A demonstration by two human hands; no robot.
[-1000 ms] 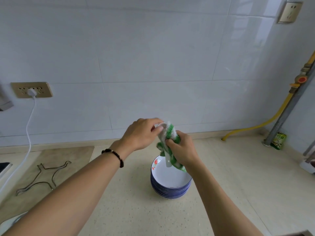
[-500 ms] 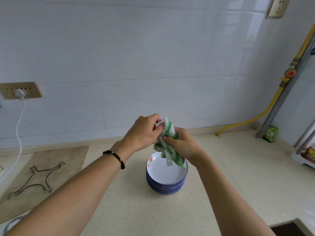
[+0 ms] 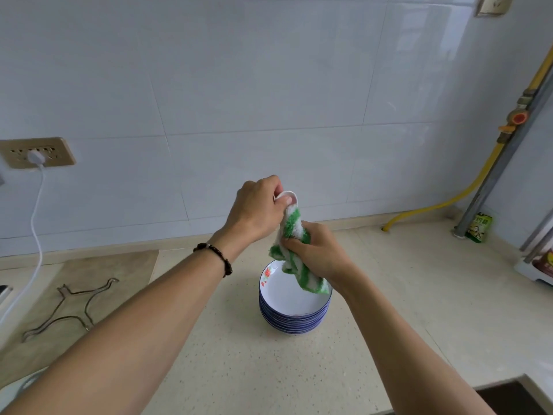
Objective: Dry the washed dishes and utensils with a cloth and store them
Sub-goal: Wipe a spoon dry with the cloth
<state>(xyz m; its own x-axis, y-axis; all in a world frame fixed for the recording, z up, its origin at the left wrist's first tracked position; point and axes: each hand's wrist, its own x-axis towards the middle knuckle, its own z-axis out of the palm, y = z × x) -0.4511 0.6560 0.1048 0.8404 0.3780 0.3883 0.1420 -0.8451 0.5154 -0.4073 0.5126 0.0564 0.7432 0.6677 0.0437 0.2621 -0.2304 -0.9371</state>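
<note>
1. Head view: a person stands at a pale countertop [image 3: 419, 295] against a white tiled wall. Both bare forearms reach forward, and the hands meet above a stack of blue-rimmed plates [image 3: 294, 307] that sits on the counter.
2. Head view: the left hand [image 3: 257, 211] holds a small white spoon [image 3: 288, 197] by its bowl end, thumb and curled fingers pinching it. Only the rounded white bowl shows; the handle is hidden.
3. Head view: the right hand [image 3: 317, 253] has its fingers closed round a green-and-white striped cloth [image 3: 294, 253], bunched just below the spoon bowl, apparently wrapped round the handle. A loose tail of cloth hangs over the top plate.
4. Judgement: the spoon looks like glazed ceramic, so light, stiff, slick when wet and liable to chip if it falls on the plates. The bowl end gives the surest hold while the soft, grippy cloth slides along the handle.
5. Head view: elsewhere, a wire trivet [image 3: 71, 310] lies on a mat at left, a plugged-in wall socket [image 3: 37, 152] is above it, and a yellow gas hose [image 3: 449, 199] runs at right.
</note>
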